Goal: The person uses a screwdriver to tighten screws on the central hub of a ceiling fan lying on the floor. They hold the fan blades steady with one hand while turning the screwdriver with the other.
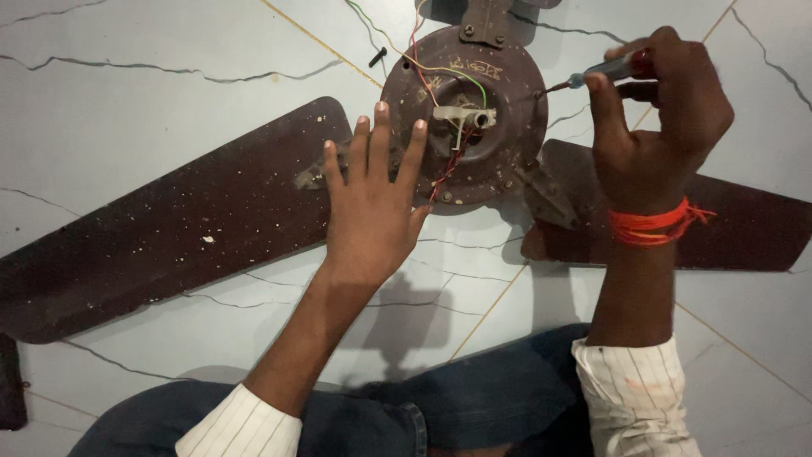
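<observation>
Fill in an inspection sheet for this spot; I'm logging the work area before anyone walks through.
Surface: pale tiled floor with dark vein lines; fan lies flat on it.
Job's things: brown fan motor, centre exposed; left blade dusty and speckled; right blade; screwdriver, tip at the motor's right edge.
Clutter: one loose dark screw on the floor, top centre.
Grippers: left hand flat, pressing the blade root and motor edge; right hand gripping the screwdriver, red thread on the wrist.
Cables: red, green and yellow wires run from the motor centre off the top edge.
Surroundings: the person's knees and sleeves below; dark object at left edge, unclear.
</observation>
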